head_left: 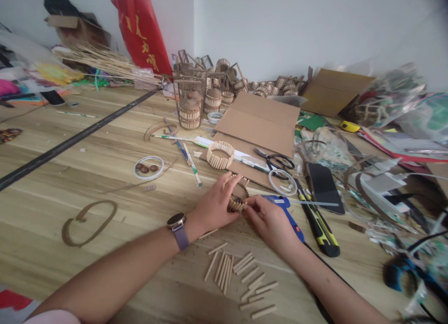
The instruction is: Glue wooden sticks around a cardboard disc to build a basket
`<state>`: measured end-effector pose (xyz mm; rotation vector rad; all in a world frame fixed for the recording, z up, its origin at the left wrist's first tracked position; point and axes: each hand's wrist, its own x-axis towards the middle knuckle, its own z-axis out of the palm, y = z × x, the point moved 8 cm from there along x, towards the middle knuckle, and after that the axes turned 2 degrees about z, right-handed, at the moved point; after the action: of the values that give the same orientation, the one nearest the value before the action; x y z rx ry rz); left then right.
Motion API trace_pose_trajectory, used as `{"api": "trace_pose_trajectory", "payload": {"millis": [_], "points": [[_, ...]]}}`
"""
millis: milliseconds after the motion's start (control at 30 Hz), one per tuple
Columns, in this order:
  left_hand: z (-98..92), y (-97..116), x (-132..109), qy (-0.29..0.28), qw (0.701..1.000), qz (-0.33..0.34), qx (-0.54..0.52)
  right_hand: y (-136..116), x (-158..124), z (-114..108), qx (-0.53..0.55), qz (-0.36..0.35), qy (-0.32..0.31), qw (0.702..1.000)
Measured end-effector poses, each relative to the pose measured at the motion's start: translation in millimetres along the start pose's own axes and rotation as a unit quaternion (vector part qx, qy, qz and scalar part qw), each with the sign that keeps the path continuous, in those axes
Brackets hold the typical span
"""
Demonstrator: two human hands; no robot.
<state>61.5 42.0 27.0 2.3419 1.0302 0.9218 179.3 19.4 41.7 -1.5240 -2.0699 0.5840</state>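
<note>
Both my hands meet at the middle of the wooden table [70, 174] around a small ring of short wooden sticks [236, 199]. My left hand [216, 203], with a watch on the wrist, wraps round the ring's left side. My right hand [268, 220] pinches the ring's right edge with its fingertips. Several loose short sticks [238, 277] lie on the table just in front of my arms. A blue glue gun [287, 211] lies right behind my right hand.
A finished stick ring [220, 154], scissors [276, 160] and flat cardboard [259, 123] lie behind the hands. A yellow-black utility knife [320, 223] and a black phone [324, 186] are to the right. Small stick baskets [191, 109] stand at the back. Clutter fills the right side.
</note>
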Motion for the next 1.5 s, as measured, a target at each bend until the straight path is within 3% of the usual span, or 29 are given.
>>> {"api": "trace_pose_trajectory", "payload": {"millis": [367,733,933,1067,1200,1333,1500], "points": [[0.1,-4.4,-0.9,0.011,1.000,-0.024,-0.012,1.7,-0.8,-0.3,-0.001,0.013,-0.004,1.000],[-4.4,4.6,-0.9,0.012,0.999,-0.025,0.029,-5.0,0.1,-0.5,-0.002,-0.006,-0.009,1.000],[-5.4,3.5,-1.2,0.005,0.998,-0.043,0.037,-2.4,-2.1,-24.9,-0.036,-0.004,0.044,0.998],[-5.4,2.7,-0.9,-0.002,0.997,-0.061,0.041,12.1,-6.6,-51.8,-0.100,0.022,0.052,0.993],[-5.3,2.2,-1.2,0.003,0.998,-0.061,0.026,40.7,-20.7,-63.4,-0.200,0.069,0.028,0.977],[-5.3,2.1,-2.5,0.010,0.998,-0.048,0.035,65.4,-37.1,-59.1,-0.286,0.102,0.017,0.953],[-4.0,0.9,-3.3,0.013,0.998,-0.041,0.043,78.6,-39.2,-48.6,-0.249,0.112,-0.013,0.962]]}}
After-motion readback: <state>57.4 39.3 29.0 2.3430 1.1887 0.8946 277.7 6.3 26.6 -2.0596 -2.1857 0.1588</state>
